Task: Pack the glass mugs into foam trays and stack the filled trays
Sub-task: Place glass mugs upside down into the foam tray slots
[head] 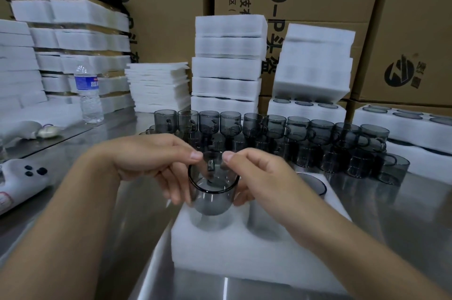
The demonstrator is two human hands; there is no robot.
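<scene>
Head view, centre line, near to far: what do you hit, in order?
Steel table → open foam tray → held mug, gripped by left hand and right hand → rows of loose mugs → stack of foam trays → cardboard boxes.

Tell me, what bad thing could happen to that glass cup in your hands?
The mug is smooth glass, gripped by the left hand and right hand over the foam tray; it could slip and crack. It might miss its hole and tip over. The other mugs stand crowded close behind, so a reaching hand could knock them together.
</scene>
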